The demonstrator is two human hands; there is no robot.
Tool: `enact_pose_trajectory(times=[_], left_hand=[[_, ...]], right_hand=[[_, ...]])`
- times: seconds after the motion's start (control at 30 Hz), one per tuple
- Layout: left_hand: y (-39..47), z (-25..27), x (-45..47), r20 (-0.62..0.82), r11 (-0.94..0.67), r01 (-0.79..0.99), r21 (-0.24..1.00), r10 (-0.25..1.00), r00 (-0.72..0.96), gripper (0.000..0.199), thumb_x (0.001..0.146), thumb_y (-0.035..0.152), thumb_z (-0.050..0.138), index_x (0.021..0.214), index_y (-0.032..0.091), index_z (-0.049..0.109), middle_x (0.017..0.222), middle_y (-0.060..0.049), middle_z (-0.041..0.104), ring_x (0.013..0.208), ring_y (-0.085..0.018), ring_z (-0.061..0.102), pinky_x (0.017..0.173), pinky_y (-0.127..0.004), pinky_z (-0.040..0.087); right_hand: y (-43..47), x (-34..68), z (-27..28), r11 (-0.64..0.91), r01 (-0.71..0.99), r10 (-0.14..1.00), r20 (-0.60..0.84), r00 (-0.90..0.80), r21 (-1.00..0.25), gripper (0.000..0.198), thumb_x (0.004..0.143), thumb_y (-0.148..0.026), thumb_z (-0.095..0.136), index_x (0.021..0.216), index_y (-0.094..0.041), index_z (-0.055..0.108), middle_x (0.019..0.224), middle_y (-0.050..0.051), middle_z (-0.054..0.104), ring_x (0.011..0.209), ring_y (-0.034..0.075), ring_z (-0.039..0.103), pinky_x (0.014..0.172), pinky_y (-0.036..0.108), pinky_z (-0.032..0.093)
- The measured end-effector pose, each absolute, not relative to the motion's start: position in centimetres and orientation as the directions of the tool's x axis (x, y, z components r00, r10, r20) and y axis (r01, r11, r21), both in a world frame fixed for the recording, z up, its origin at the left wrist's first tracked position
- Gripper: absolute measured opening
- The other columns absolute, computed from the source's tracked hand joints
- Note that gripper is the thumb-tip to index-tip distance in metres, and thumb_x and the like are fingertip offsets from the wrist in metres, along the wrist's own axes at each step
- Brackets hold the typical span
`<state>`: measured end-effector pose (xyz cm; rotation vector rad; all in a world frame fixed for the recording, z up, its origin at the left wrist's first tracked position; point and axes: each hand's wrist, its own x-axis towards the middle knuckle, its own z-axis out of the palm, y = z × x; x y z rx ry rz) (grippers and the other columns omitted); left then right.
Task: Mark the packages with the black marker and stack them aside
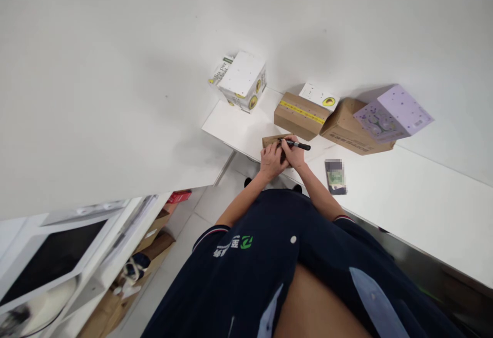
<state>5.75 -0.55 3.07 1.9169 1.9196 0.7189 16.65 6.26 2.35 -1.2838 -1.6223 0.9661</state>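
Observation:
My right hand (pixel 293 154) is closed around a black marker pen (pixel 299 145), whose dark end sticks out to the right. The pen's other end points left, over a small brown cardboard box (pixel 270 139) at the table's near edge. Fingers of my left hand (pixel 271 161) are bent over this box and hold it, close beside the right hand. Both hands cover much of the box, so its near part is hidden. Whether the pen touches the cardboard I cannot tell.
Against the wall on the white table (pixel 431 184) stand a brown box with yellow tape (pixel 298 117), a white avocado-print box (pixel 242 81), a larger brown carton (pixel 346 130) and a purple box (pixel 396 114). A phone (pixel 336 176) lies right of my hands. Shelves (pixel 88 297) stand lower left.

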Motion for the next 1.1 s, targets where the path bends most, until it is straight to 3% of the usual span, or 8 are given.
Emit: enact_pose_trajectory(times=[0.27,0.47,0.63,0.77,0.87,0.97,1.1], left_hand=[[-0.6,3.2,5.7,0.123,-0.045,0.835,0.548,0.992,-0.027,0.055,0.083,0.04,0.062,0.132,0.015,0.061,0.141,-0.021,0.057,0.13,-0.038,0.052,0.107,-0.05,0.036],[-0.6,3.1,5.7,0.125,-0.038,0.833,0.552,0.991,-0.038,0.051,0.082,0.039,0.065,0.128,0.017,0.064,0.141,-0.019,0.058,0.13,-0.038,0.052,0.107,-0.05,0.036],[-0.7,3.2,5.6,0.117,-0.04,0.873,0.485,0.993,-0.019,0.045,0.083,0.037,0.064,0.122,0.016,0.066,0.142,-0.018,0.058,0.129,-0.036,0.052,0.105,-0.049,0.038],[-0.8,3.3,5.6,0.126,-0.038,0.907,0.42,0.992,-0.016,0.044,0.085,0.04,0.061,0.122,0.017,0.066,0.143,-0.015,0.059,0.128,-0.034,0.053,0.104,-0.047,0.038],[-0.8,3.2,5.6,0.132,-0.039,0.917,0.398,0.991,-0.015,0.044,0.085,0.04,0.061,0.122,0.017,0.067,0.141,-0.015,0.06,0.127,-0.034,0.054,0.101,-0.047,0.04],[-0.8,2.9,5.6,0.142,-0.043,0.922,0.386,0.99,-0.014,0.044,0.084,0.04,0.061,0.121,0.017,0.067,0.141,-0.015,0.06,0.127,-0.034,0.054,0.1,-0.047,0.04],[-0.8,2.7,5.6,0.15,-0.044,0.925,0.377,0.989,-0.013,0.044,0.085,0.041,0.061,0.121,0.017,0.067,0.142,-0.015,0.06,0.127,-0.034,0.054,0.101,-0.048,0.04]], right_hand=[[6.3,16.7,2.6,0.181,0.341,0.979,0.135,-0.153,-0.923,0.021,0.088,-0.046,0.054,0.085,-0.026,0.058,0.083,0.002,0.065,0.08,0.02,0.063,0.085,0.036,0.053],[6.0,16.5,2.4,0.128,0.262,0.992,0.123,-0.035,-0.957,0.023,0.085,-0.049,0.057,0.087,-0.026,0.056,0.084,0.001,0.066,0.079,0.018,0.063,0.083,0.035,0.054],[6.2,17.7,2.7,-0.083,-0.023,0.981,-0.086,0.174,-0.996,0.03,0.086,-0.054,0.055,0.085,-0.025,0.05,0.061,-0.005,0.058,0.053,0.014,0.057,0.055,0.027,0.051],[6.4,21.4,2.2,-0.156,-0.138,0.913,-0.197,0.358,-0.978,0.031,0.089,-0.054,0.054,0.084,-0.024,0.046,0.053,-0.007,0.055,0.048,0.012,0.057,0.046,0.021,0.045],[6.0,24.8,0.7,-0.338,0.067,0.893,-0.297,0.339,-0.939,0.028,0.09,-0.045,0.056,0.076,-0.021,0.051,0.046,-0.005,0.053,0.04,0.011,0.052,0.041,0.019,0.04],[5.1,26.9,-1.5,-0.53,0.433,0.845,-0.5,0.191,-0.729,0.031,0.089,-0.036,0.06,0.064,-0.019,0.054,0.044,-0.002,0.056,0.036,0.009,0.048,0.039,0.02,0.038],[4.8,27.3,-4.2,-0.517,0.711,0.756,-0.644,0.118,-0.477,0.038,0.091,-0.037,0.062,0.059,-0.018,0.058,0.044,0.001,0.058,0.042,0.013,0.057,0.05,0.022,0.045]])
